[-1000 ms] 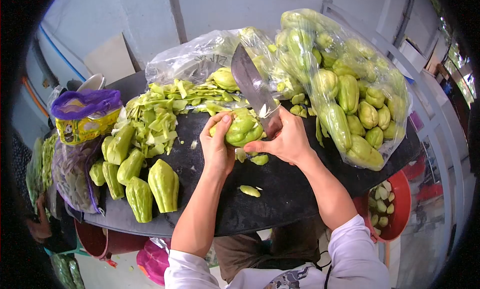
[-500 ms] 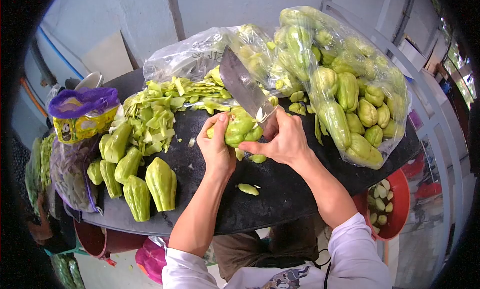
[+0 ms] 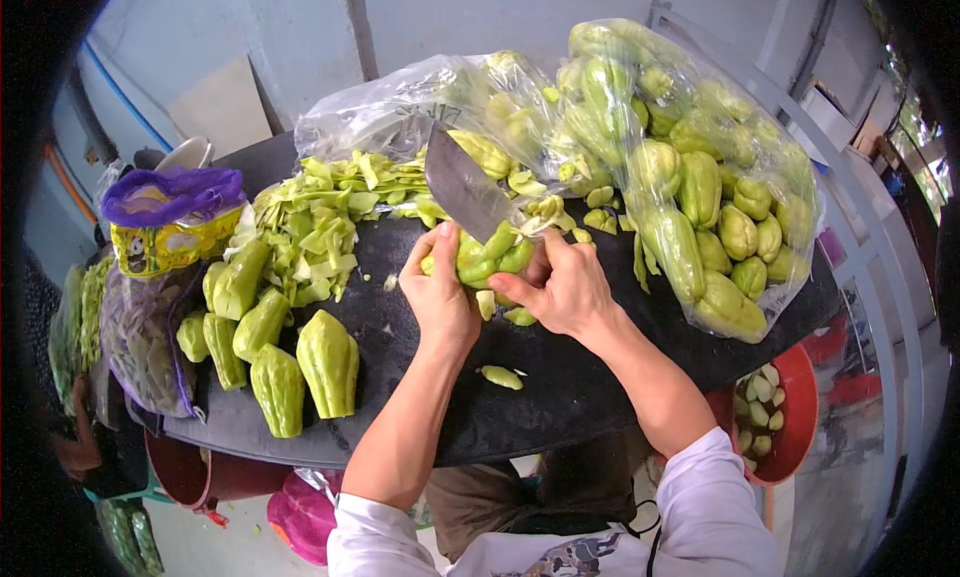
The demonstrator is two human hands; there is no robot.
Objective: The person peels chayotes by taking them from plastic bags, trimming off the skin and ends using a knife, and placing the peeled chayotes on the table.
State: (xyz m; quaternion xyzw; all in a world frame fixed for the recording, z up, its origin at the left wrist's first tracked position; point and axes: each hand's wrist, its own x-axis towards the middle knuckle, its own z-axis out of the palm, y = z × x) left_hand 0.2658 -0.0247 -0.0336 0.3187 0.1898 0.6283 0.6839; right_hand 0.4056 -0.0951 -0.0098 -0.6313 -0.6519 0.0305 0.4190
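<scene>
My left hand [image 3: 440,287] is closed around a green chayote [image 3: 494,257] above the middle of the dark table. In my right hand [image 3: 568,285] is a broad-bladed knife [image 3: 462,185]; its handle is hidden by my fingers. The blade points up and to the left, its lower part against the chayote's top, where pale cut flesh shows. A cut piece [image 3: 501,377] lies on the table below my hands. Several peeled chayotes [image 3: 328,365] stand or lie to the left, beside a heap of peelings [image 3: 310,222].
A clear plastic bag [image 3: 735,217] full of chayotes lies at the right, and another plastic bag [image 3: 375,117] at the back. At the left are a purple net bag [image 3: 150,347] and a yellow bag [image 3: 170,249]. A red bucket [image 3: 800,417] with pieces in liquid stands below the table's right edge.
The knife blade has tipped further left and lower over the chayote. The chayote has turned slightly in my left hand, and a strip of peel now shows near the blade.
</scene>
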